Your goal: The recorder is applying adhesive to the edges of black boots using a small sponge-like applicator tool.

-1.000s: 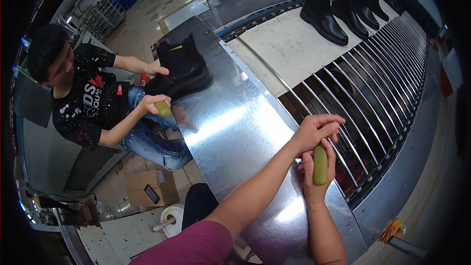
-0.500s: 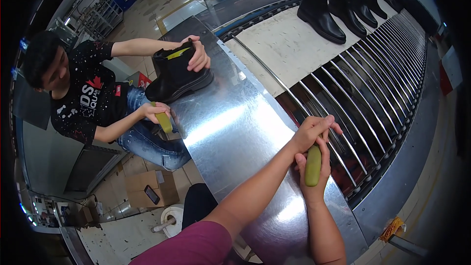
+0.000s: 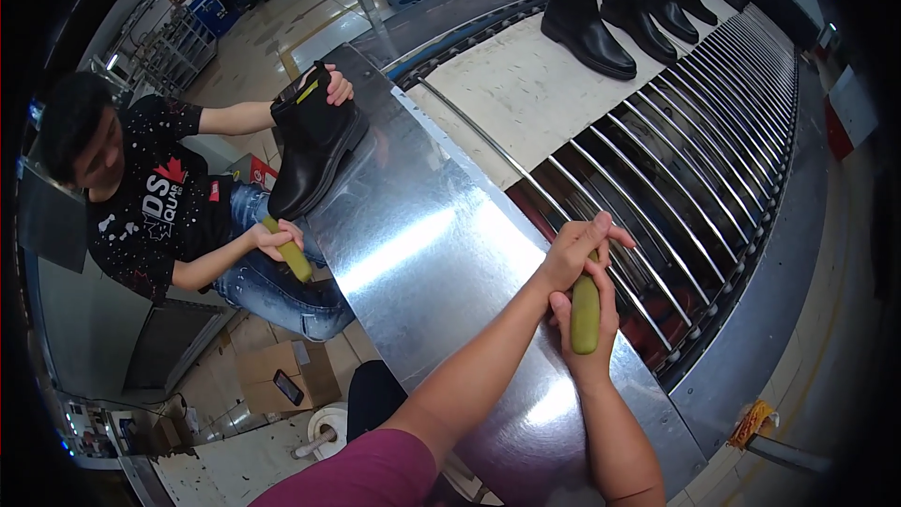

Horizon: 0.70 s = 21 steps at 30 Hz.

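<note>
My right hand (image 3: 597, 345) is closed round a tool with a rounded olive-green handle (image 3: 586, 314); its far end is covered by my fingers. Over those fingers lies my left hand (image 3: 580, 249), curled, with its fingertips pointing right; what it grips, if anything, is hidden. Both hands are above the right edge of the shiny metal table (image 3: 413, 319), beside the conveyor rods. Across the table a seated person steadies a black ankle boot (image 3: 314, 145) with one hand at its top. The person's other hand holds a similar green handle (image 3: 289, 249).
A conveyor with metal rods (image 3: 657, 178) runs along the right side. Several black boots (image 3: 587, 28) stand on its pale sheet (image 3: 507, 103). An open cardboard box (image 3: 314, 371) with a phone (image 3: 288, 387) sits at lower left, near a white roll (image 3: 328, 427).
The other person's boot has tipped toe-down, its sole now turned toward the table, and their green handle has changed angle. My hands keep nearly the same hold. The whole view has shifted slightly.
</note>
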Available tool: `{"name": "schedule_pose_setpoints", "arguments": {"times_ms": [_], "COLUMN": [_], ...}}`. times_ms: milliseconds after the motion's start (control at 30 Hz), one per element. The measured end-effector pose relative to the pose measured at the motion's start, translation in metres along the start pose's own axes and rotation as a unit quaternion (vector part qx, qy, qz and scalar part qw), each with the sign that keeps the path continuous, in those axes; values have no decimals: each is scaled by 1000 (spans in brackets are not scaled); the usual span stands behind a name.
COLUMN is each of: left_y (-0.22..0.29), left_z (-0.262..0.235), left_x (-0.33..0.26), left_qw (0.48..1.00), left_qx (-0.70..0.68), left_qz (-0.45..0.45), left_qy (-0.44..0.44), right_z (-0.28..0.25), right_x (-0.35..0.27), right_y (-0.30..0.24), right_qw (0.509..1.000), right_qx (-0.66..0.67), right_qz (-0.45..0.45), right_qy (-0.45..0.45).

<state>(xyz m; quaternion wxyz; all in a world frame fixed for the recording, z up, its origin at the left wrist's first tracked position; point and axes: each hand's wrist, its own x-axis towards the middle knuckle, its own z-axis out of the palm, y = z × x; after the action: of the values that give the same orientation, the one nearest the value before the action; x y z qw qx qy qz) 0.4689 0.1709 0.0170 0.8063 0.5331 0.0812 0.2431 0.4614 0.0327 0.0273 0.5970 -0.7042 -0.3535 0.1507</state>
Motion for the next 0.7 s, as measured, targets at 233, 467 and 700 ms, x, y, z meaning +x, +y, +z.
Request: {"name": "schedule_pose_setpoints", "arguments": {"times_ms": [233,467,700], "left_y": [4,7,4], "left_z": [-5,0,3], "left_x": [0,2,4], "left_qw": [999,1000,1000], "left_qx": [19,12,-20], "left_qz": [-24,-23,-12], "left_qy": [-11,-13,-7], "right_z": [2,-2,-4], "right_x": [1,7,9], "right_y": [-1,-6,-5], "right_qw": [999,999,999], "right_qx": [27,33,31], "right_qz": [15,10,13], "right_qy": [-5,-3,-4]}}
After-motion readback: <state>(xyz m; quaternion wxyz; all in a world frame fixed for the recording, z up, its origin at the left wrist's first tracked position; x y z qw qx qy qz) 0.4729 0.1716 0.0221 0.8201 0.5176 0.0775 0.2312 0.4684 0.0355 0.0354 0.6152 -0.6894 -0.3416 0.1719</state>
